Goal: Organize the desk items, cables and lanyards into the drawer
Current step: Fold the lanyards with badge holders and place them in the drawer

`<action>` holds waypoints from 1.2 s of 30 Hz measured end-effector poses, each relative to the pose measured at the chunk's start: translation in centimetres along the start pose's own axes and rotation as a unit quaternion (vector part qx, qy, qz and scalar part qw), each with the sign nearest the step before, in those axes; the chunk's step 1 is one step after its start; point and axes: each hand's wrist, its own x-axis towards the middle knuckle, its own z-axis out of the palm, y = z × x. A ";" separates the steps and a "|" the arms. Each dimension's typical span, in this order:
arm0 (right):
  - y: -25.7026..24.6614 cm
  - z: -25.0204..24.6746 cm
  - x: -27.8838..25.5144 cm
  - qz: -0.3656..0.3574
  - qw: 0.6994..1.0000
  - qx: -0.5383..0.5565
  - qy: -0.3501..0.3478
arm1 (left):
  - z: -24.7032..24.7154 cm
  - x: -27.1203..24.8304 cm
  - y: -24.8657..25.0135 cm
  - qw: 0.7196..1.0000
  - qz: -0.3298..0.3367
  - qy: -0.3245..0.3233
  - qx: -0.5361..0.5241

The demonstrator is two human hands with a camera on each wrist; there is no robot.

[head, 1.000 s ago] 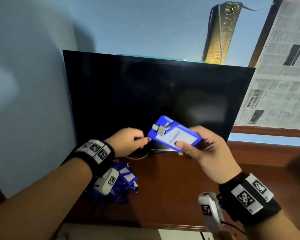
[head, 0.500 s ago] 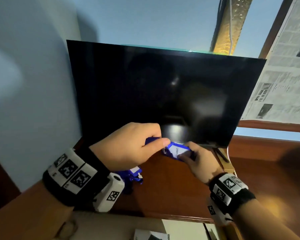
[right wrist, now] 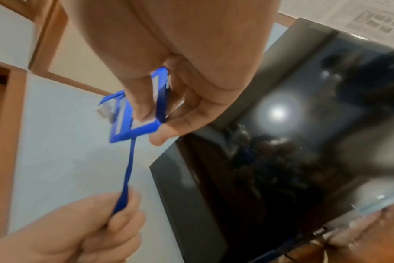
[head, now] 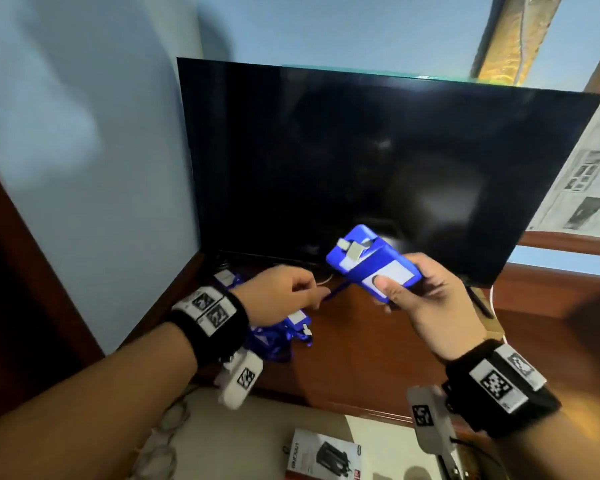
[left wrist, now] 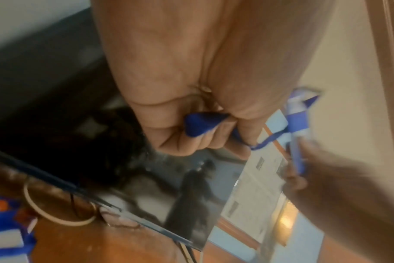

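Observation:
My right hand [head: 406, 289] pinches a blue ID badge holder [head: 368, 263] with a white card and a metal clip, held up in front of the dark monitor [head: 361, 161]. The holder's blue lanyard strap [head: 333, 293] runs down-left into my left hand [head: 288, 292], whose curled fingers grip it. The right wrist view shows the badge holder [right wrist: 137, 113] between thumb and fingers, with the strap [right wrist: 126, 178] pulled taut toward the left hand [right wrist: 83, 231]. The left wrist view has the strap [left wrist: 202, 124] bunched in the fist. More blue lanyards [head: 281, 337] with badges lie heaped on the wooden desk [head: 361, 358].
The monitor stands at the back of the desk against a blue wall. A white cable loop [left wrist: 56, 213] lies by the monitor's base. Below the desk's front edge lies a small product box [head: 323, 459]. Newspaper-covered panel [head: 579, 181] at right.
Half a second ago both hands were low at the desk by the monitor's foot with the badge. Now the right hand has lifted the badge holder and the left has drawn the strap away leftward.

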 end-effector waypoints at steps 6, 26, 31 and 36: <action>4.9 2.0 -0.2 0.113 0.982 -0.098 0.113 | 2.4 -4.9 2.8 0.998 0.026 0.045 -0.046; 8.4 9.9 -6.9 0.210 0.938 0.036 -0.272 | 3.5 -8.4 -8.0 0.891 -0.199 -0.069 -0.402; 10.1 11.7 -8.4 0.255 0.949 0.115 -0.147 | 7.0 -9.3 -9.6 0.778 -0.196 0.017 -0.597; 10.9 14.0 -10.1 0.311 0.935 0.149 -0.076 | 7.9 -10.1 -10.7 0.757 -0.187 0.040 -0.624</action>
